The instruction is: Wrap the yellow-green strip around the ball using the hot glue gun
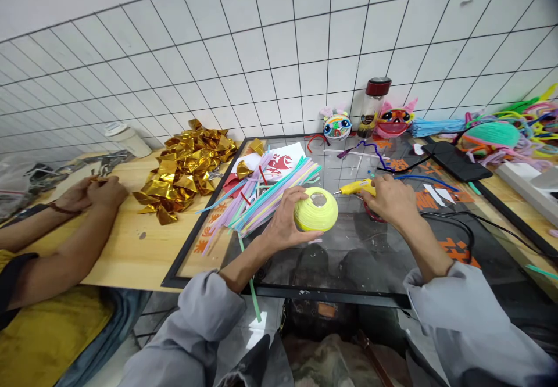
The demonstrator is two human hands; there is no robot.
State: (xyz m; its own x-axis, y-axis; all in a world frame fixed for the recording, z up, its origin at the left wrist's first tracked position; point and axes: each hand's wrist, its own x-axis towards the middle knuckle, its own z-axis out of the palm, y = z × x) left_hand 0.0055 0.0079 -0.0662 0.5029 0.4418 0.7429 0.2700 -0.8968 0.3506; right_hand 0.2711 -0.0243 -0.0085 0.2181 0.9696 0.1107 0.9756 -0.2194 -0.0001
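Note:
My left hand [285, 218] grips a round yellow ball [311, 221] wound in rows of what looks like pipe cleaner, with a bare opening near its top. In my right hand [390, 201] is a yellow hot glue gun [358, 187], its metal nozzle pointing left at the ball with a small gap between. Behind my left hand lies a bundle of pastel pipe cleaners [265, 204] in purple, green and yellow. Both hands are above a dark glass panel [349, 265] on the table.
Finished animal heads [337, 125] and a jar with a red lid [372, 105] stand by the tiled wall. Gold foil pieces [187, 166] are heaped left, near another person's hands [100, 192]. A black phone [457, 163], cables [466, 230] and a colourful pipe-cleaner pile [497, 137] lie right.

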